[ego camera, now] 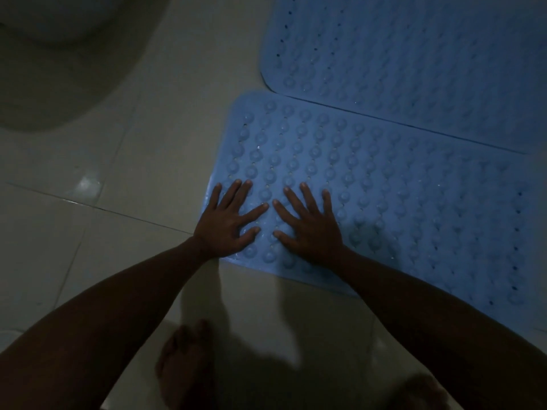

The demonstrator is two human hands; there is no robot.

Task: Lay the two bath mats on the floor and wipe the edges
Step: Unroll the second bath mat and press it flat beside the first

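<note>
where tiled floor (124, 161) shows, two blue mats (399, 184), hands (228, 220) flat

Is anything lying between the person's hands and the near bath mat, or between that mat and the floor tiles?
Nothing visible. The left hand and right hand press flat on the near blue bath mat, which lies directly on the tiled floor.

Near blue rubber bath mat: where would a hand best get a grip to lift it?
Probably the rounded corner of the near blue rubber bath mat, approached from the bare tile side. That thin edge lies free; both flat hands, left hand and right hand, press its near end.
</note>
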